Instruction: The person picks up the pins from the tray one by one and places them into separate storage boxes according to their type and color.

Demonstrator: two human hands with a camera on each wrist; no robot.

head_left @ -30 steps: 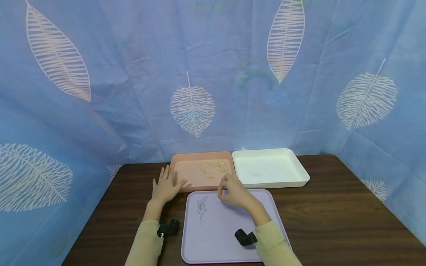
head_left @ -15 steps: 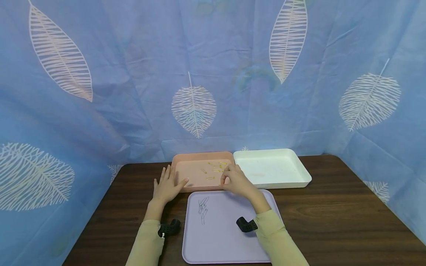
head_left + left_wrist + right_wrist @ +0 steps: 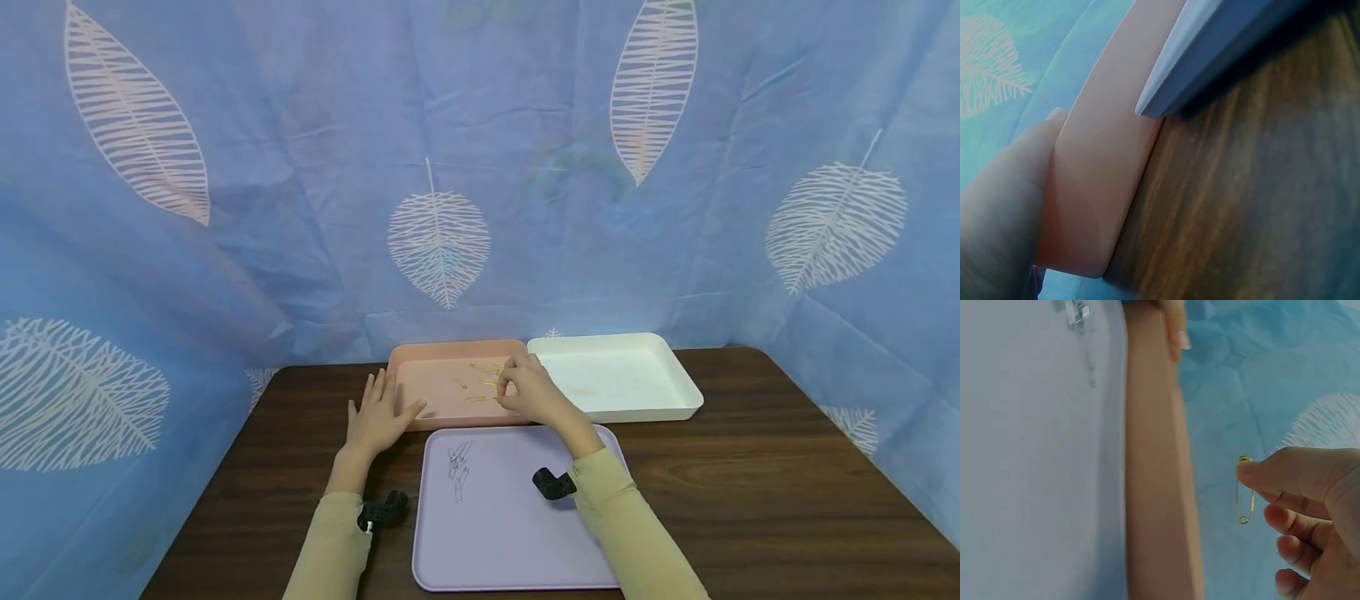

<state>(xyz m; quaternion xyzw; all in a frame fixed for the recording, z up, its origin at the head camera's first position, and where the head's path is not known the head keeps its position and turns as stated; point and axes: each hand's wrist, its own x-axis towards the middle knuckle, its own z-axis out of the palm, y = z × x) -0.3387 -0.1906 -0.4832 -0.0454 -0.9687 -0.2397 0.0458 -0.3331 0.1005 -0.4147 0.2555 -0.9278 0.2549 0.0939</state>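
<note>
My right hand (image 3: 531,390) pinches a gold safety pin (image 3: 1244,490) by its capped end, between thumb and forefinger, over the right side of the pink tray (image 3: 427,406). In the right wrist view the pin hangs down from the fingertips, coil end lowest. Several gold safety pins (image 3: 476,398) lie in that tray, some hidden behind the hand. At the tray's left front corner my left hand (image 3: 375,423) rests with its fingers spread, the thumb over the rim. Several silver safety pins (image 3: 459,467) lie at the upper left of the lavender tray (image 3: 517,542).
A white tray (image 3: 607,379) stands to the right of the pink one. All three trays are on a dark wooden table (image 3: 750,483). Behind them hangs a blue curtain (image 3: 540,167) with white leaf prints. Each wrist wears a black camera mount (image 3: 553,483).
My right hand has moved from over the lavender tray's back edge, away from me, to over the pink tray, with the gold safety pin. The left hand has stayed in place.
</note>
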